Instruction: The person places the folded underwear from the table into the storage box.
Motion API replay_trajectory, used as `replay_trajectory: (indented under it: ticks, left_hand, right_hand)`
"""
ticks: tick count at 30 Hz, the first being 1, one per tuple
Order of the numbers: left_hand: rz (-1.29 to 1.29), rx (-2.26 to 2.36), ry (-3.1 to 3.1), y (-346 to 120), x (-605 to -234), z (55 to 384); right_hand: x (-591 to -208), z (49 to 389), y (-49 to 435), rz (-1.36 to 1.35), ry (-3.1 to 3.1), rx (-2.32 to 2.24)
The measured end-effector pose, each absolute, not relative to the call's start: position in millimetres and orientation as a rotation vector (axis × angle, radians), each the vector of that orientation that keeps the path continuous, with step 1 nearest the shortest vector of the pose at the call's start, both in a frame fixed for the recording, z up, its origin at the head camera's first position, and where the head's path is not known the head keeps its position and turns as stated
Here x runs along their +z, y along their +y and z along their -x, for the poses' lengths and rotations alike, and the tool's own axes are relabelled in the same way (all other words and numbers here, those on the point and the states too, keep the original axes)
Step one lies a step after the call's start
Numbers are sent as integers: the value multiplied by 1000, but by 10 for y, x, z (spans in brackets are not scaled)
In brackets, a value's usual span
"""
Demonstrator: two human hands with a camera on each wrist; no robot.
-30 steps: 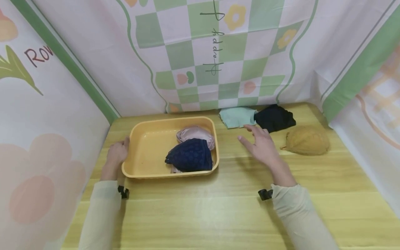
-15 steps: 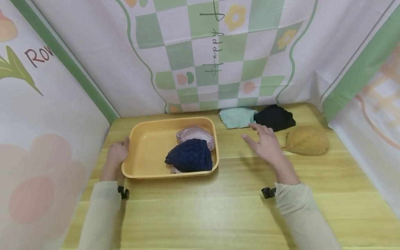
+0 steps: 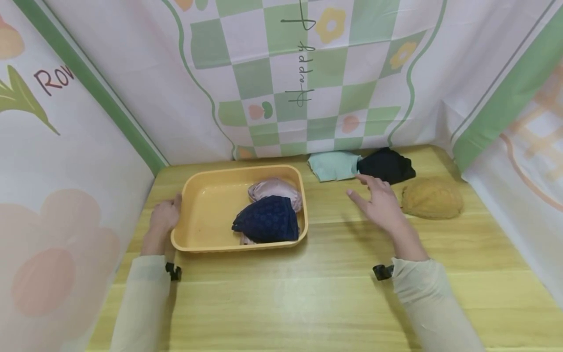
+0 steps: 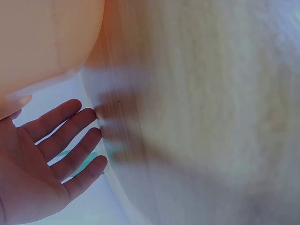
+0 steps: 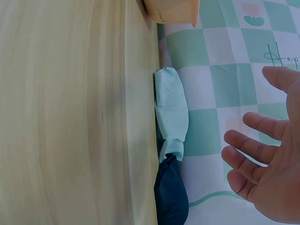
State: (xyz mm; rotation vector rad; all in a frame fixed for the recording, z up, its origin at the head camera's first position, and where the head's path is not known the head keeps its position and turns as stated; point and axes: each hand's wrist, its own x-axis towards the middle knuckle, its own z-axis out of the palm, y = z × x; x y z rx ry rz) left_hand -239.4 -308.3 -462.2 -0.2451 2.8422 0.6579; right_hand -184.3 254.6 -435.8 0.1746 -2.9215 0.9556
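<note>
In the head view my left hand [image 3: 164, 215] is at the left end of a yellow plastic bin [image 3: 206, 248], its thumb at the rim. The left wrist view shows that hand's fingers [image 4: 75, 136] spread and straight, away from the bin wall. Inside the bin's right half, a dark navy patterned folded garment [image 3: 268, 220] lies partly over a shiny pink one [image 3: 277, 190]. My right hand [image 3: 382, 205] hovers above the table with relaxed fingers and holds nothing. Its nearest things are a mint folded cloth [image 3: 334, 165], a black folded cloth [image 3: 386, 166] and a mustard cup-shaped folded garment [image 3: 432, 198].
The wooden table [image 3: 281, 303] meets a printed curtain [image 3: 308, 83] at the back. Similar printed fabric walls stand at the left and right. The mint and black cloths lie side by side along the back edge, right of the bin.
My right hand has drifted right, away from the bin, and now covers the left tip of the mustard garment. My left hand, the bin and the cloths have stayed put.
</note>
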Motion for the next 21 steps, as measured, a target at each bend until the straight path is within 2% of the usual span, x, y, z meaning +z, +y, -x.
replay_trajectory:
  ticks: [21]
  left_hand:
    - [239, 691, 2832, -3098, -4660, 2405]
  right_hand:
    - [-4351, 1849, 2713, -123, -2890, 1156]
